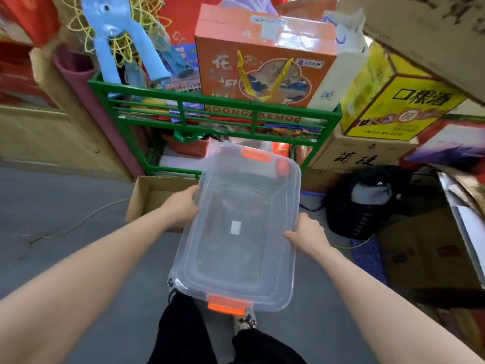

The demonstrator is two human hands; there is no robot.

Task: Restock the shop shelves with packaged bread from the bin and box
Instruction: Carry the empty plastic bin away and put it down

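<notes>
I hold a clear plastic bin (236, 232) with a lid and orange latches (228, 306) out in front of me, above the grey floor. My left hand (181, 206) grips its left edge and my right hand (307, 233) grips its right edge. Through the lid the bin looks empty; I see no bread inside. An open cardboard box (154, 195) lies on the floor just beyond my left hand, its inside mostly hidden by the bin and my arm.
A green metal rack (210, 106) stands ahead, holding an orange mooncake box (262, 61) and blue packaged toys (118, 38). Stacked cartons, one yellow (388, 101), fill the right side. A black backpack (367, 200) sits on the floor at right. My legs are below the bin.
</notes>
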